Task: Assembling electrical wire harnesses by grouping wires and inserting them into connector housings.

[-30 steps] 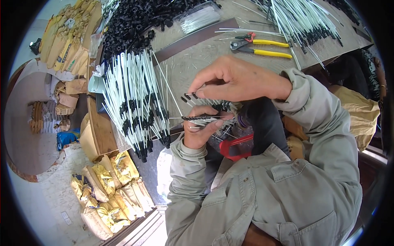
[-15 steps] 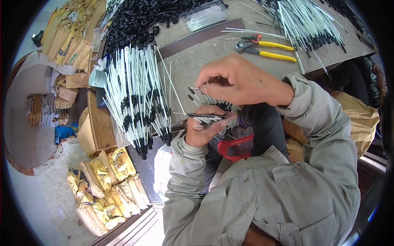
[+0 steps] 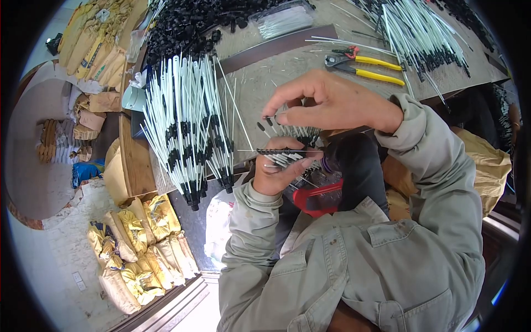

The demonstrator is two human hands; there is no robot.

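My left hand point(image 3: 275, 178) is wrapped round a bundle of thin white rods point(image 3: 285, 159) with black ends. Across the top of that grip runs a thin, needle-like wire point(image 3: 246, 150), sticking out to the left past a row of black ends. Just above, the thumb and forefinger of my right hand point(image 3: 332, 105) close on the black tip point(image 3: 270, 119) of one rod. A second black-tipped rod point(image 3: 261, 126) leans beside it. More black-ended rods point(image 3: 301, 133) fan out under my right palm, their lower parts hidden.
White rods with black fittings point(image 3: 185, 110) hang over the table's left edge. Black plastic parts point(image 3: 188, 25) are heaped behind them. Yellow-handled cutters point(image 3: 368, 67), a clear box of white sticks point(image 3: 285, 21) and another rod pile point(image 3: 423, 36) lie across the table. Wrapped packages point(image 3: 144, 249) sit lower left.
My right fingers have shifted slightly and the black tip shows more between them. The bundle in my left hand has turned a little, and the wire lies more level.
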